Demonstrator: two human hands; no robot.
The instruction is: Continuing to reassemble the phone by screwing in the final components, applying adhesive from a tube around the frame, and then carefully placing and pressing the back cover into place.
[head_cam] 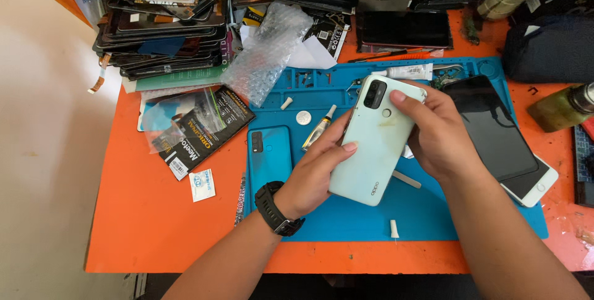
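Both hands are gripping a pale green phone (376, 142) above the blue mat (346, 219): left hand (315, 173) clasping its near-left edge, right hand (436, 133) its far-right side.

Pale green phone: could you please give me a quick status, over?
Left hand and right hand both grip pale green phone, back up. Above blue mat. Nothing blocking.
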